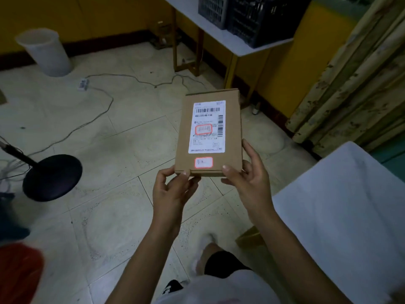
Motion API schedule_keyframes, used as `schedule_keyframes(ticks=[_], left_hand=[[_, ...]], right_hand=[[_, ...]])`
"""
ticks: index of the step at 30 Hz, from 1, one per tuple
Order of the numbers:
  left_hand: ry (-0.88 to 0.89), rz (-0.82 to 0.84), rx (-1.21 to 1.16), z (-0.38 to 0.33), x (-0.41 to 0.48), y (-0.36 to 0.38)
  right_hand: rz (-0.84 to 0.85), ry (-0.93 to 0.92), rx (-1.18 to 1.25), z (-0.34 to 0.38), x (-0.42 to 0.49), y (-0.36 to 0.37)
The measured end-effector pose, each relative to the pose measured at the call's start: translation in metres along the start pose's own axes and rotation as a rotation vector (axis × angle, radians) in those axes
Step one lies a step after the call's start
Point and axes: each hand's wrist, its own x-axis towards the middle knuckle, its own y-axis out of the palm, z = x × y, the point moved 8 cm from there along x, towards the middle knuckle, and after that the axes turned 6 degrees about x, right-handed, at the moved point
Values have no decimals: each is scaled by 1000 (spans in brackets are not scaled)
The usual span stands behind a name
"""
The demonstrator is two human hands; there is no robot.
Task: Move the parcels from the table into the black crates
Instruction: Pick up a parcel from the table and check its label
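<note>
Flat cardboard parcel [209, 132], label [207, 127] up, is held over the floor [109, 176] by its near edge, pinched betw. thumb & fingers of L hand [169, 189] and R hand [247, 183]; black crates [263, 18] are seen well beyond the hands, to the R.

Bare floor [131, 139] lies open up to the desk [241, 47] bearing the black crates [263, 18], a cable [111, 102] trailing left of the desk, a round stand base [52, 177] farther left, curtains [350, 84] crowding its right.
</note>
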Motion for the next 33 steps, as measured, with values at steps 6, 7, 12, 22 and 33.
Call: schedule_keyframes(ticks=[6, 7, 12, 22, 33], left_hand=[[-92, 36, 223, -9, 108, 1], [-111, 60, 248, -15, 128, 5], [-107, -8, 322, -70, 240, 23], [16, -95, 50, -142, 427, 92], [-25, 195, 242, -164, 666, 235]], right_hand=[[-80, 15, 47, -15, 108, 11], [-106, 30, 68, -18, 131, 11], [-123, 121, 141, -18, 252, 20], [29, 64, 102, 10, 438, 51], [-103, -63, -98, 54, 628, 44]])
